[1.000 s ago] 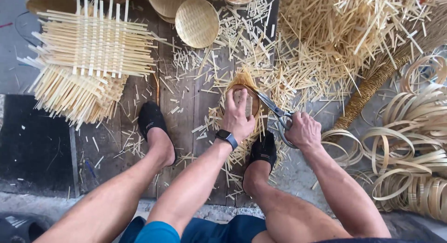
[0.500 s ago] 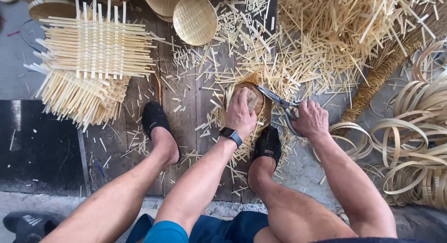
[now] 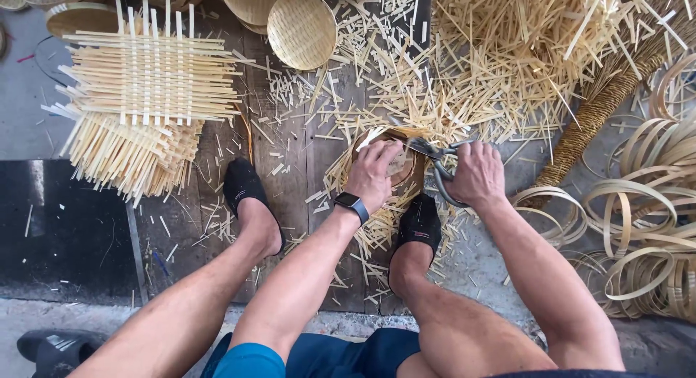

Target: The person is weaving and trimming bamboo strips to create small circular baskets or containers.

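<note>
Left hand (image 3: 371,173) is clamped down on the small woven bamboo basket (image 3: 402,168), fingers curled over its near rim, pinning it to the wooden floorboards (image 3: 290,168) between the two black shoes. Right hand (image 3: 475,175) grips the metal shears (image 3: 435,159), fingers wrapped through the handles, blades at the basket's far edge. Trimmed bamboo strips (image 3: 507,52) litter everything; woven mats (image 3: 148,77) sit well off to the left
</note>
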